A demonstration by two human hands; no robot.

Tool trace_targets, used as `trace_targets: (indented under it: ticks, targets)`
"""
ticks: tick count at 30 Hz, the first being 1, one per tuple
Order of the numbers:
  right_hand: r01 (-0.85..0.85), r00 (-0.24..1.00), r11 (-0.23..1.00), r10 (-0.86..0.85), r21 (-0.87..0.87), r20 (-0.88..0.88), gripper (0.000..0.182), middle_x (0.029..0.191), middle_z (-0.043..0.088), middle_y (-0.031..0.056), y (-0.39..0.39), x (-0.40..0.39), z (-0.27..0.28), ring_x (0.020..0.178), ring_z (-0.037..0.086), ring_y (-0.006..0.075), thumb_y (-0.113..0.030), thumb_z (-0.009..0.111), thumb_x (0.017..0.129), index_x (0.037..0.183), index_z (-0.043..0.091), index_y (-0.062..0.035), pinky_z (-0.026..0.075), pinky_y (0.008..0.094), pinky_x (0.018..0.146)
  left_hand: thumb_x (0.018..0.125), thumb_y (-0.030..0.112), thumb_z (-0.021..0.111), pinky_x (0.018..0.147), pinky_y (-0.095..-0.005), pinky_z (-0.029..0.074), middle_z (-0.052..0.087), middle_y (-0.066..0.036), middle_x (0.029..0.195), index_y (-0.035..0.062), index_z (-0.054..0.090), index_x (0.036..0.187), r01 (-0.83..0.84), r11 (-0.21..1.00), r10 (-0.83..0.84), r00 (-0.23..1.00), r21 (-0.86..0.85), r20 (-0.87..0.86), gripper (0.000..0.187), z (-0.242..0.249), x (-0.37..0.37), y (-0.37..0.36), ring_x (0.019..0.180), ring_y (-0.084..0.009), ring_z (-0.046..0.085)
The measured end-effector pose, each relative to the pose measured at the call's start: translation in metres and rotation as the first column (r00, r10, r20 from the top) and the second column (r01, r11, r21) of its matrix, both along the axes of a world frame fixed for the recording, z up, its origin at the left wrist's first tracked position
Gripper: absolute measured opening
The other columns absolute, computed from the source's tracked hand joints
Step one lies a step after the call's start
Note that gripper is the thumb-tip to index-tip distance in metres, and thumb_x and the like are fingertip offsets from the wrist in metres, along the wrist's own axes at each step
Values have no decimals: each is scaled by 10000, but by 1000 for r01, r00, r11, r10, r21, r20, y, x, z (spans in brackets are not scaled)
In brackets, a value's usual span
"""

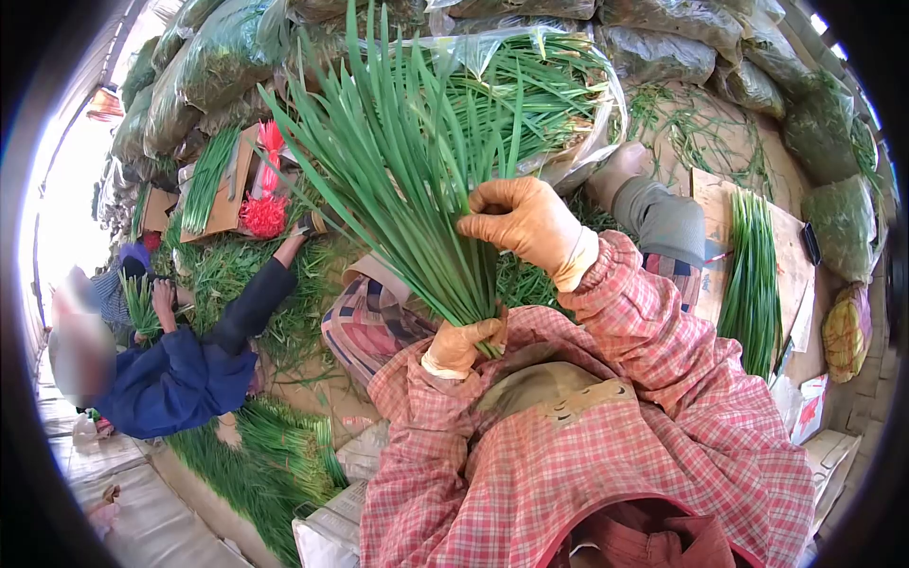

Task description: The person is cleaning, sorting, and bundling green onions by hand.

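Observation:
A large bunch of long green leaves stands upright and fans out in front of my body. My left hand, in a tan glove, is wrapped round the pale lower ends of the bunch. Higher up, at the bunch's right side, my right hand is gloved too, its thumb and index finger pressed together at the leaves. Whether a single leaf lies between those fingertips is too small to tell. Behind the bunch lies a big heap of similar leaves on clear plastic.
Stuffed plastic bags line the back. A board with a leaf bundle is at the right. A person in blue sits at the left, holding greens. Red ties lie near a cardboard box. More leaves lie at lower left.

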State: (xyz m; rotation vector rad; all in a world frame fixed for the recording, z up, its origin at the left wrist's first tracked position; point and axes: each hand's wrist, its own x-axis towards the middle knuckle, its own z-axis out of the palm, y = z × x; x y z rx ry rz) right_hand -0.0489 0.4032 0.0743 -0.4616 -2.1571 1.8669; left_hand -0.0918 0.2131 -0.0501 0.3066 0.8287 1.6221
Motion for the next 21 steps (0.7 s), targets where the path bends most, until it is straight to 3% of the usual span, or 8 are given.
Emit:
trace_targets:
  ticks: [4, 7, 10, 14, 17, 18, 19, 21]
  targets:
    - [102, 994, 989, -106, -105, -33, 122, 605, 506, -18, 3, 17, 0, 561, 440, 48, -138, 649, 768, 778, 623, -19, 356, 200, 510, 749, 216, 672, 565, -312, 387, 487, -69, 612, -15, 484, 998, -111, 992, 107, 992, 60, 73, 388, 14, 5, 6, 576, -187, 466]
    - [234, 944, 953, -269, -190, -188, 67, 649, 560, 8, -3, 40, -1, 574, 461, 50, -72, 631, 757, 781, 636, -10, 369, 206, 513, 797, 222, 625, 590, -309, 385, 503, -72, 653, -8, 514, 967, -226, 958, 176, 949, 177, 262, 307, 14, 0, 13, 613, -172, 465]
    - [314, 852, 871, -434, -377, -293, 69, 733, 605, 33, -10, 59, 3, 585, 463, 49, -49, 629, 764, 821, 638, -10, 374, 189, 529, 817, 162, 597, 602, -298, 403, 532, -65, 770, -1, 530, 947, -364, 926, 285, 848, 100, 446, 219, 2, -10, 17, 611, -148, 457]
    - [412, 648, 835, -550, -364, -527, 93, 775, 599, 71, 12, 79, 10, 557, 432, 59, -98, 596, 816, 857, 579, -16, 357, 185, 524, 830, 140, 572, 598, -297, 402, 527, -62, 774, -7, 518, 974, -514, 857, 476, 767, -30, 431, 213, -13, -15, 12, 607, -143, 453]
    - [330, 690, 880, -472, -342, -549, 98, 759, 568, 56, 38, 99, 6, 561, 404, 62, -94, 583, 825, 871, 563, -10, 349, 211, 526, 828, 121, 562, 589, -293, 396, 502, -61, 692, -11, 510, 988, -544, 838, 539, 807, -53, 242, 214, -14, -14, 2, 577, -144, 447]
    - [437, 841, 875, -479, -206, -250, 180, 784, 557, 31, 46, 105, 3, 594, 436, 78, -101, 618, 790, 937, 569, -10, 376, 221, 563, 821, 123, 566, 553, -279, 393, 485, -56, 641, -17, 506, 989, -520, 854, 520, 848, -35, 101, 227, -7, -13, 1, 549, -145, 445]
    - [350, 935, 928, -339, 130, -102, 272, 835, 570, 48, 55, 103, -14, 650, 479, 120, -109, 651, 746, 988, 561, -23, 400, 241, 598, 812, 129, 582, 531, -270, 387, 482, -47, 634, -12, 506, 987, -492, 869, 493, 870, -45, 19, 236, -6, -15, -4, 544, -141, 447]
    - [102, 964, 698, -246, 709, 104, 475, 932, 578, 88, 60, 96, -53, 761, 535, 211, -119, 704, 657, 1090, 525, -44, 435, 292, 684, 782, 122, 626, 498, -252, 378, 489, -32, 641, 4, 512, 974, -464, 881, 452, 883, -92, -125, 252, 4, -19, -10, 544, -133, 457]
